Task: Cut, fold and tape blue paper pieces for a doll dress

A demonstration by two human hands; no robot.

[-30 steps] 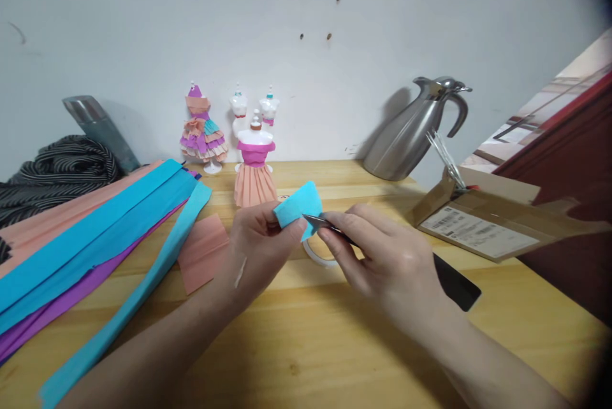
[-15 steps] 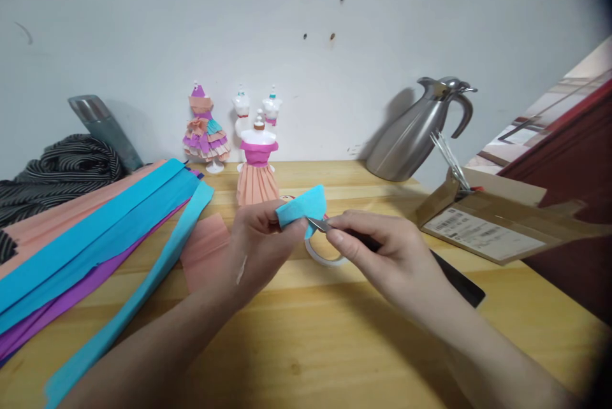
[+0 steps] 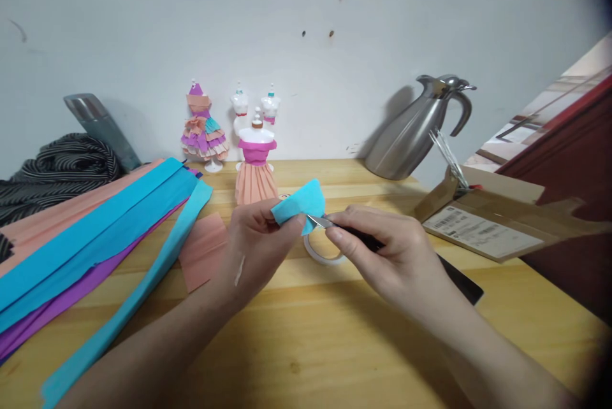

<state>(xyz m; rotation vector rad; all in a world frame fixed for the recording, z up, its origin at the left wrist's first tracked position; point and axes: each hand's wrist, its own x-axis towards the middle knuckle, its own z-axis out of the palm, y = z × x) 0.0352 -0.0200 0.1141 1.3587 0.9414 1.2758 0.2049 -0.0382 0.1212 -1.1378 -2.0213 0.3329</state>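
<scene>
My left hand [image 3: 255, 240] is closed, pinching a small folded piece of turquoise crepe paper [image 3: 301, 202] between thumb and fingers. My right hand [image 3: 385, 246] is closed around a slim pointed tool [image 3: 319, 222] with a silver tip and a dark handle; its exact kind is unclear. The tip touches the paper's lower edge beside my left thumb. A roll of tape [image 3: 325, 259] lies on the table below, partly hidden by my hands. Behind the paper stands a dress-form figure [image 3: 256, 160] with a magenta top and a pleated peach skirt.
Long crepe strips [image 3: 100, 230] in blue, peach and purple lie left, near a peach piece [image 3: 203, 253]. Another dressed form [image 3: 203, 125] stands behind. A steel jug [image 3: 406, 135], a cardboard box [image 3: 492, 224] and a flat black object [image 3: 461, 278] are right.
The turquoise paper and the tool tip have shifted very slightly, the paper tilting up a little. Both hands keep their hold. The whole view has moved a few pixels.
</scene>
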